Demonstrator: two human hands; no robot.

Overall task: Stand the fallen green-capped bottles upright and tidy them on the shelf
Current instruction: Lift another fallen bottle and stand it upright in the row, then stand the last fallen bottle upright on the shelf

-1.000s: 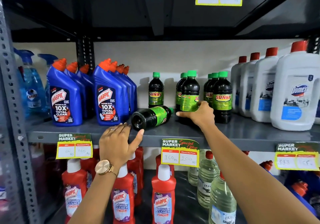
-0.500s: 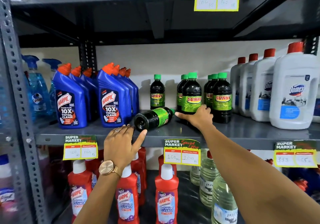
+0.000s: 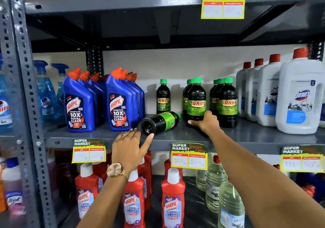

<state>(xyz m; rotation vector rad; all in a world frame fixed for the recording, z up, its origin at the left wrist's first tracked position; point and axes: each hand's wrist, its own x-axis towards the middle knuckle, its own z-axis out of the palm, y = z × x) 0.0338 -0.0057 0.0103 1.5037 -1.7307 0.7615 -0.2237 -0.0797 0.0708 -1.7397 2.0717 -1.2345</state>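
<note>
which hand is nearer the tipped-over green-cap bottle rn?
Left. The left hand sits at the shelf edge with its thumb at the base of the fallen bottle. The right hand is off past its cap end, at the foot of an upright Sunny bottle.

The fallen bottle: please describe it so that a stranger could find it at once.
Look at the grey middle shelf, between the blue Harpic bottles and the white Domex jugs. Among the dark green-capped Sunny bottles, the fallen bottle is the only one lying on its side, its round base facing outward.
</note>
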